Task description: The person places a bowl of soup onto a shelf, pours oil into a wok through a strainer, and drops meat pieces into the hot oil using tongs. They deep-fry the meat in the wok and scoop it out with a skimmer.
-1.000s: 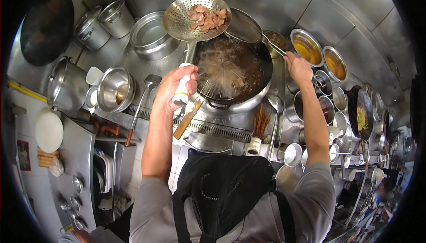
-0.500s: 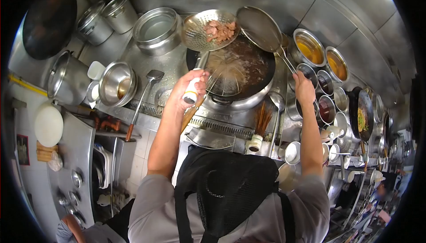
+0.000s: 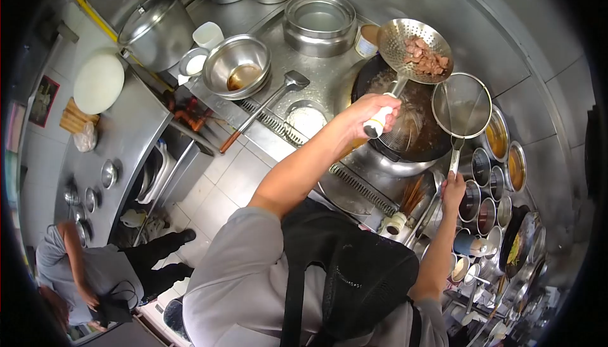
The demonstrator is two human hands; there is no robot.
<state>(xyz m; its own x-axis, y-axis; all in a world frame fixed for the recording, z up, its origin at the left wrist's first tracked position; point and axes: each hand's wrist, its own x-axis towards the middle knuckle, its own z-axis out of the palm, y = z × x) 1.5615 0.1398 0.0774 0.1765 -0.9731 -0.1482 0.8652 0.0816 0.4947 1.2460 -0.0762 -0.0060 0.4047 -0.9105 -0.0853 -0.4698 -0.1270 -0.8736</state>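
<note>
My left hand (image 3: 382, 112) is wrapped round the white handle of a perforated metal skimmer (image 3: 396, 39). Pieces of browned meat (image 3: 425, 60) lie in its bowl, raised over the far side of a dark wok (image 3: 380, 87). In my right hand (image 3: 453, 190) is the handle of a round fine-mesh strainer (image 3: 462, 103), held over the wok's right edge. Nothing shows in the strainer's mesh. Brown liquid fills the wok, and a wire skimmer (image 3: 405, 133) rests inside it, partly hidden by my left hand and the perforated skimmer.
Left of the wok are a large lidless metal pot (image 3: 320, 36), a spatula (image 3: 263, 109) and a steel bowl (image 3: 237, 68). Several sauce containers (image 3: 486, 214) line the right side. A bamboo brush (image 3: 413, 196) stands near the front edge. Another person (image 3: 95, 271) is at lower left.
My view has turned, so the scene sits differently in frame. Both hands keep their tools; the strainer has come away from beside the skimmer and now hangs lower, its round face toward me.
</note>
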